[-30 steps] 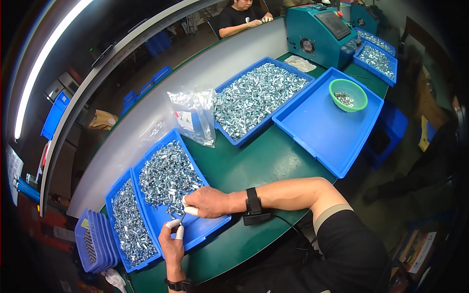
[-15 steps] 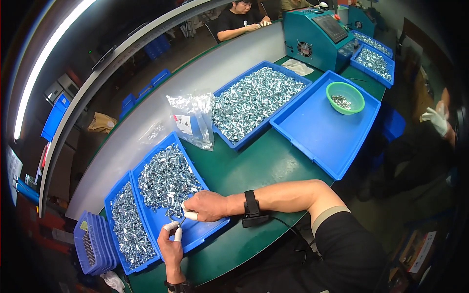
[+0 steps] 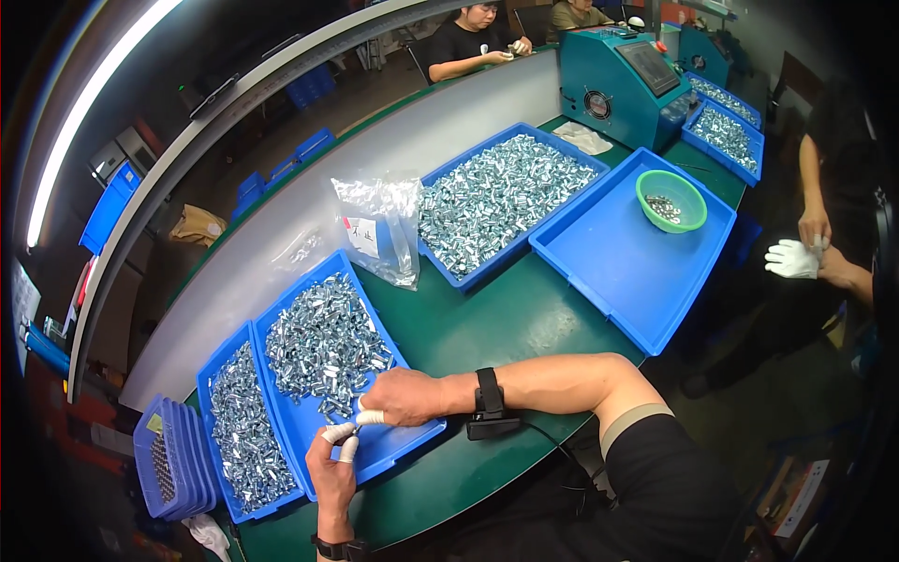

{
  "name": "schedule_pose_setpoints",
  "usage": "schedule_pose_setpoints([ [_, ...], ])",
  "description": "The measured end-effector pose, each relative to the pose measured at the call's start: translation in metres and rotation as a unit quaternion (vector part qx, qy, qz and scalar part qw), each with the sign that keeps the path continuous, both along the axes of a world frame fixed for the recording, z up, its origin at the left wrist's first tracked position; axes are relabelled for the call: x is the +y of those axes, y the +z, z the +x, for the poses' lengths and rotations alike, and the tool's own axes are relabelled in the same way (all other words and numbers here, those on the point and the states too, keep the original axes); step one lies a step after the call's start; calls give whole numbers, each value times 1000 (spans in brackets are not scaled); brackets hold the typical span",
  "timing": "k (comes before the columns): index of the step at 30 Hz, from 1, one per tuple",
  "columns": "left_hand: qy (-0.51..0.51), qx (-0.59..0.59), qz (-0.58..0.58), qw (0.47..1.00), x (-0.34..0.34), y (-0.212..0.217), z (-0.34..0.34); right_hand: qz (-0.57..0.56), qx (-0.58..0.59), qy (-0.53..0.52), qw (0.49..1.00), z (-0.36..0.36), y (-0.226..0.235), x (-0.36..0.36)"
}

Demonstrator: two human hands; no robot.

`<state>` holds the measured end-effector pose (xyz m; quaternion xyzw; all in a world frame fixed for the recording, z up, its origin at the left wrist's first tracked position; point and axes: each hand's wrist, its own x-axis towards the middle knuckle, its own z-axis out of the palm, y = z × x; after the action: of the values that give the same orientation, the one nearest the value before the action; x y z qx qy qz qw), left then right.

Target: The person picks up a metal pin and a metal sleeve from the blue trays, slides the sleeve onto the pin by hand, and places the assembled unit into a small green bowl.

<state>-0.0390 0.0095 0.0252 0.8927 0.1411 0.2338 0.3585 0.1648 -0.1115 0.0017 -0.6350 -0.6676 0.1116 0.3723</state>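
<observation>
Carefully, my left hand pinches one small metal part at six o'clock of the blue tray; my right hand, fingers curled together, should steady it.

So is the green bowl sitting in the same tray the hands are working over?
No, the green bowl sits in the nearly bare blue tray at the right, far from the hands' tray of metal parts.

Hands over blue tray of metal parts
</observation>
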Motion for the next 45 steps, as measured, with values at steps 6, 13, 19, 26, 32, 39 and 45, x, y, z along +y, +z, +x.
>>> schedule_pose_setpoints([
  [6,3,-16,-27,1000,-5,2,6,15,6,-15,1000,-3,-7,0],
  [13,17,-8,-63,998,-4,-1,4,-7,12,-9,1000,-3,-2,-1],
  [19,21,-18,-75,997,-1,-7,1,40,98,-3,994,-6,4,-6],
  [26,29,-13,-78,996,-2,-6,0,80,62,4,995,-4,-13,1],
  [32,23,-8,-67,997,0,-7,0,45,20,-5,999,-3,-9,0],
  [39,22,-28,-102,994,1,-10,-1,117,142,24,983,-4,-7,-2],
  [45,13,-31,-58,998,-1,-7,0,9,4,-5,1000,-2,-3,-3],
])
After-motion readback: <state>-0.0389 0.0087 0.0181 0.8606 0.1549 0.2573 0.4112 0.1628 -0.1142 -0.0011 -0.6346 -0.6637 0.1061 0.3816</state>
